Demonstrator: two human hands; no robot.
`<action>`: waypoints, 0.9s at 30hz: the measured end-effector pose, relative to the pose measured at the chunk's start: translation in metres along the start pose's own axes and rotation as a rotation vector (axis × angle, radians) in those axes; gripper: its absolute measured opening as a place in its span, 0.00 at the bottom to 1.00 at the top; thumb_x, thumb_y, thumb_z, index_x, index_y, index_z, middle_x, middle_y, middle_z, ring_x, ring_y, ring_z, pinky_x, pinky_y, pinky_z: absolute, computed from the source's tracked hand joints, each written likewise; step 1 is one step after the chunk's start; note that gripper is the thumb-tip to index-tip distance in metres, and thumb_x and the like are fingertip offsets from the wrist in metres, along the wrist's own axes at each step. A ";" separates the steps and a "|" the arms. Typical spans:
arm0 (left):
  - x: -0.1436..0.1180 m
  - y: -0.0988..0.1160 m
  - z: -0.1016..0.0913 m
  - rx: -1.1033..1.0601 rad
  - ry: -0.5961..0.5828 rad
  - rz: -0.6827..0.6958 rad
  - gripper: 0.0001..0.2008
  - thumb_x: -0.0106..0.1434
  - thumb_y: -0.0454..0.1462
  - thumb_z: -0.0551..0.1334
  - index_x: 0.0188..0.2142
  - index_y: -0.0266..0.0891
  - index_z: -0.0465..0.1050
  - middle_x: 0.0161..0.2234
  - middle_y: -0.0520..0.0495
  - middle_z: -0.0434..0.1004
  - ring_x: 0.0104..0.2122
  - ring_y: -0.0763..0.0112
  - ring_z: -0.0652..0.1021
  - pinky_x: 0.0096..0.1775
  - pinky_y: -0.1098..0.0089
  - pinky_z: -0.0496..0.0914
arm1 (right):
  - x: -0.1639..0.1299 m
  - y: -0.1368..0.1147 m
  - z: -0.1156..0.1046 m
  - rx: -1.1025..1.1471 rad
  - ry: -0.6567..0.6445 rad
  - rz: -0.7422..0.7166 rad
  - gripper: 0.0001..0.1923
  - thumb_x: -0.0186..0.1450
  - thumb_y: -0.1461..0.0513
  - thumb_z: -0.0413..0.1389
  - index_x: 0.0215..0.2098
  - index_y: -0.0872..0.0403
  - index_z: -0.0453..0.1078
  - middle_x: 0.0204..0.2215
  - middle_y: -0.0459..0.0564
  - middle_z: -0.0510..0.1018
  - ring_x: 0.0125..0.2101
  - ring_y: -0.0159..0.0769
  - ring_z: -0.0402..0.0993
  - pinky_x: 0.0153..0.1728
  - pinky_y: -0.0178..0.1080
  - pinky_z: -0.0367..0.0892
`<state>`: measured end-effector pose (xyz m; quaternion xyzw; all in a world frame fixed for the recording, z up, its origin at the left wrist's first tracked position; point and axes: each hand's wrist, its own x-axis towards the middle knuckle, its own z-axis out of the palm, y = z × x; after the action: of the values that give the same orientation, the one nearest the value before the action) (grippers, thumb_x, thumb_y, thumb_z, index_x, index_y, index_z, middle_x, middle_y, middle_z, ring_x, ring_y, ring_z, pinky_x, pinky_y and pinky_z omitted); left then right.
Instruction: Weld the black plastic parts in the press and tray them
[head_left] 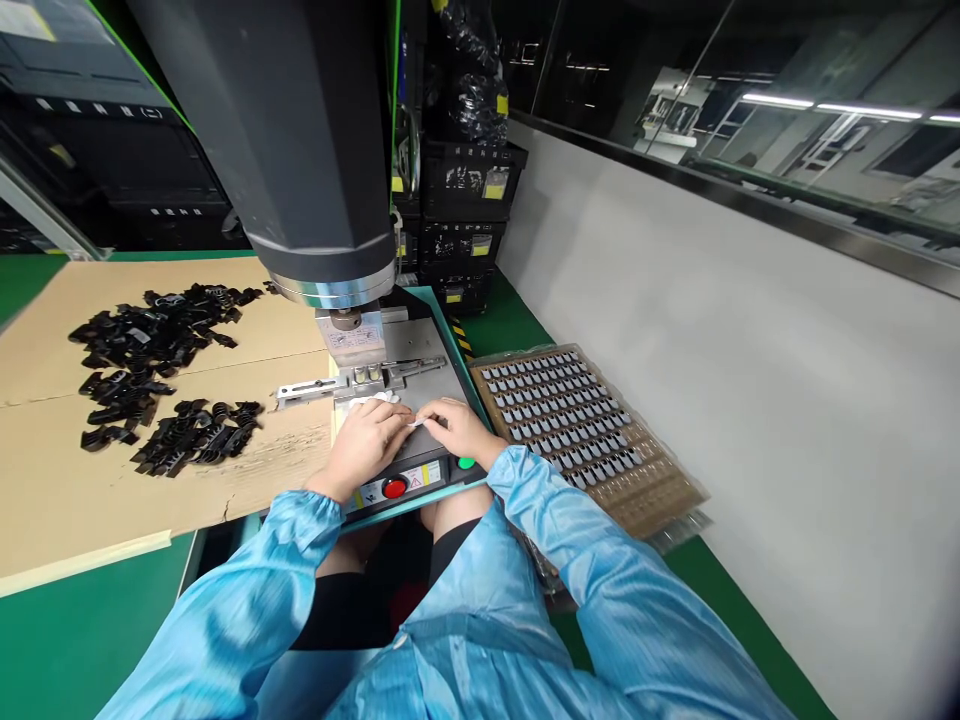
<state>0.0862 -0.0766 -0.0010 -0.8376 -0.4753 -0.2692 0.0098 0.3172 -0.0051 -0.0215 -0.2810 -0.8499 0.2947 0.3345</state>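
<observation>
Parts pile (161, 375) left of press (360, 340), tray (581, 430) right.

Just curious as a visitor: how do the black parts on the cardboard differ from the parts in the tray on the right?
The black parts lie loose in jumbled heaps; the tray parts sit in neat rows, each in its own pocket. The black parts are dark and irregular, left of the hands; the tray parts look pale grey, smaller and uniform, on the right. Both are small pieces kept in bulk beside the machine.

You wear a light blue, shiny smock with long sleeves (570, 560). Its elastic cuffs gather at your wrists. Dark shorts (352, 610) show beneath.
</observation>
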 end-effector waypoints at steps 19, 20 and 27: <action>-0.035 -0.022 -0.011 0.059 0.052 -0.097 0.13 0.78 0.43 0.60 0.54 0.46 0.81 0.51 0.43 0.84 0.49 0.54 0.80 0.46 0.53 0.71 | 0.024 -0.004 0.027 0.136 0.265 0.119 0.09 0.73 0.55 0.58 0.36 0.49 0.68 0.37 0.47 0.78 0.37 0.37 0.74 0.42 0.39 0.71; -0.036 -0.021 -0.012 0.052 0.074 -0.102 0.13 0.78 0.43 0.60 0.54 0.47 0.81 0.51 0.43 0.84 0.48 0.54 0.80 0.46 0.53 0.71 | 0.024 -0.005 0.026 0.115 0.270 0.113 0.09 0.73 0.55 0.57 0.36 0.49 0.68 0.37 0.48 0.78 0.37 0.37 0.74 0.42 0.39 0.70; -0.040 -0.052 -0.030 -0.102 0.344 -0.178 0.09 0.76 0.40 0.63 0.52 0.46 0.80 0.52 0.46 0.84 0.50 0.60 0.82 0.54 0.57 0.75 | 0.024 0.002 0.031 0.221 0.319 0.141 0.09 0.70 0.56 0.60 0.34 0.49 0.67 0.41 0.49 0.79 0.39 0.38 0.77 0.43 0.41 0.74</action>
<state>0.0147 -0.0882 -0.0062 -0.7333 -0.5246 -0.4318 0.0247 0.2804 0.0029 -0.0318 -0.3444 -0.7268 0.3607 0.4723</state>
